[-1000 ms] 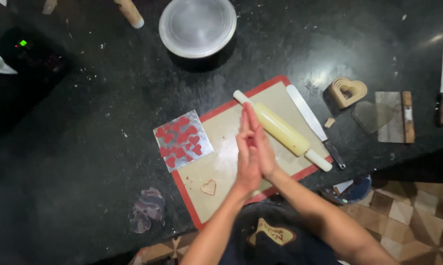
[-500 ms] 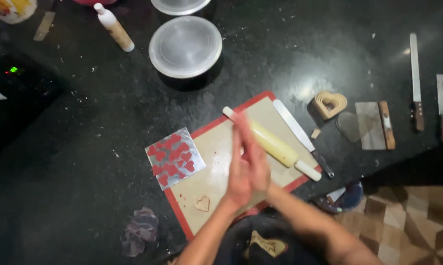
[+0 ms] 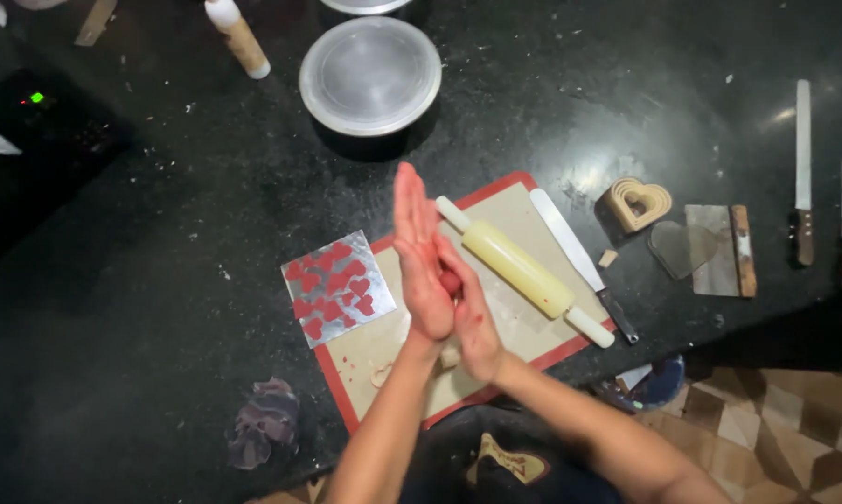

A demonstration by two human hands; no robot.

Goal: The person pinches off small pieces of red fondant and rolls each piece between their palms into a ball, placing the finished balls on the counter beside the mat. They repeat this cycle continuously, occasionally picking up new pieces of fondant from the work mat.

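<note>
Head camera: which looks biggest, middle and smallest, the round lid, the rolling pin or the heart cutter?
1. Round lid, widest across.
2. Rolling pin, longer than the lid is wide but much thinner, so covers less.
3. Heart cutter, clearly smallest.
All lie on the same counter, so nearness hardly matters.
</note>
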